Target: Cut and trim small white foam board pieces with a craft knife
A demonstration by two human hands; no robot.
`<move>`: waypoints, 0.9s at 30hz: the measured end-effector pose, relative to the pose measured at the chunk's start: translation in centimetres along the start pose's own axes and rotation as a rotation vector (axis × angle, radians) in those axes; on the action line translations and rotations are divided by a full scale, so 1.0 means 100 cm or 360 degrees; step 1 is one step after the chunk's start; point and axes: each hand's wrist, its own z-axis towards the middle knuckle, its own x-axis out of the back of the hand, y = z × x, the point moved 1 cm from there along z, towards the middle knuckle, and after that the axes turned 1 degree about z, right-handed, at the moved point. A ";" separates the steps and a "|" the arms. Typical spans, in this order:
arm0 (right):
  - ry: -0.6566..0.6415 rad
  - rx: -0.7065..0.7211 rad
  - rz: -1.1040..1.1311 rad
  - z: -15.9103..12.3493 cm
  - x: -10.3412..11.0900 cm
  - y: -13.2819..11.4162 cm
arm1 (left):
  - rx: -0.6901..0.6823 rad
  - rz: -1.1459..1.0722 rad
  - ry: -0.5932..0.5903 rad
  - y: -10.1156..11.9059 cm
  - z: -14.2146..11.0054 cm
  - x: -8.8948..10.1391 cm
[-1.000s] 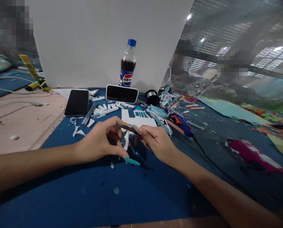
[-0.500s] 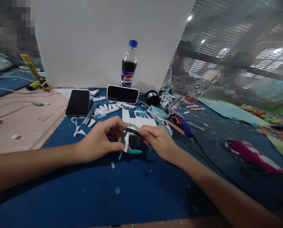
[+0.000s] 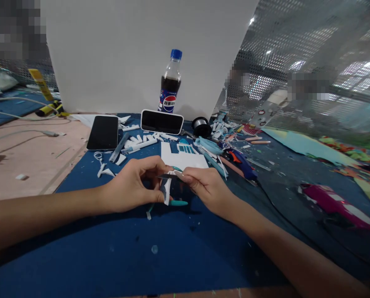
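My left hand pinches a small white curved piece between thumb and fingers, above the blue mat. A thin, flat, grey blade-like strip lies across the top of the white piece. My right hand is closed on the right end of this strip, its thumb pressed against the fingers. The two hands nearly meet. Below the white piece is a slim teal piece, its left end hidden. Behind the fingers lies a flat white sheet.
A cola bottle stands behind a propped phone. A dark tablet, white scraps and a wire spool lie around. On the right are a blue glue gun with its cord and a magenta tool.
The grey strip and white piece have shifted slightly down, and the strip sits flatter. Both hands keep their grip. The whole view has moved a little.
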 end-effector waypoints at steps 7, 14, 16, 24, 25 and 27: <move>0.0005 0.0023 -0.0011 0.000 -0.002 0.000 | 0.0011 0.0015 -0.0027 -0.001 -0.001 0.000; 0.0050 0.0096 -0.0124 -0.002 -0.002 -0.002 | 0.0028 0.0021 -0.0036 0.002 -0.002 -0.001; 0.0042 0.0083 -0.0106 -0.002 -0.003 -0.002 | 0.0034 0.0032 -0.0033 0.002 -0.002 -0.001; 0.0045 0.0078 -0.0024 -0.002 -0.006 -0.005 | 0.0041 0.0077 -0.0036 0.004 -0.002 -0.001; 0.0043 0.0081 -0.0019 -0.002 -0.005 -0.005 | 0.0033 0.0077 -0.0037 0.004 -0.002 -0.002; 0.0044 0.0085 -0.0002 -0.001 -0.004 -0.005 | -0.0008 0.0085 -0.0029 0.004 -0.003 -0.001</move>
